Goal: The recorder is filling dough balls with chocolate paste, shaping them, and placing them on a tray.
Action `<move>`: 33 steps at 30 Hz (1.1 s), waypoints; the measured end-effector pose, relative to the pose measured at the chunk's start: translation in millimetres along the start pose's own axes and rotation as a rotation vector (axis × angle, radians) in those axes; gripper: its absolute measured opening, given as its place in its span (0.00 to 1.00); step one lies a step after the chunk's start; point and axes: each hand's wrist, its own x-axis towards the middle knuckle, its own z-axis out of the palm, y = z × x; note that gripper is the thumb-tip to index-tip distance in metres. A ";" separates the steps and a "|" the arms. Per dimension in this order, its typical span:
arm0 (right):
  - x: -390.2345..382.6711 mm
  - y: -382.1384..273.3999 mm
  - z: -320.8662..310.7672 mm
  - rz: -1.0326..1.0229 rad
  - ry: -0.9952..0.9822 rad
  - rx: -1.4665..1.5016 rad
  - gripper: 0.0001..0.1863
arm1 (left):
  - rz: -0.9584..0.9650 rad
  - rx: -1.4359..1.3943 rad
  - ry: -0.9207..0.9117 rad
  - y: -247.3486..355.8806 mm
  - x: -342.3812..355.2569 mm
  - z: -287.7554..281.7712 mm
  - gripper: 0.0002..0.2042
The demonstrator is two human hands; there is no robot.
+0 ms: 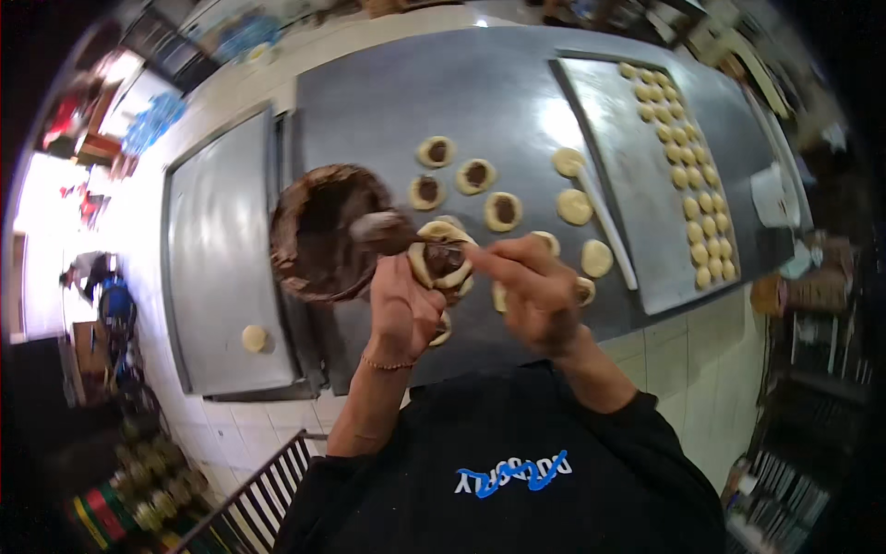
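My left hand (403,309) holds a round of pale dough (441,258) with dark brown filling in its middle, above the steel worktable (517,92). My right hand (533,288) reaches its fingers onto that dough round from the right. A spoon (380,228) coated in filling rests in a brown bowl (318,233) of dark paste just left of the hands. Three filled dough rounds (476,175) lie on the table beyond the hands, and plain dough pieces (574,207) sit to their right.
A metal tray (637,185) at the right carries several small dough balls in rows. Another metal tray (221,258) at the left holds one dough ball (254,338). Tiled counter edge runs below the table. Shelves and crates line both sides.
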 end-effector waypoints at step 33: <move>33.7 121.1 -73.0 0.597 0.190 0.348 0.13 | -0.138 0.325 0.085 2.3 -53.1 -7.7 0.14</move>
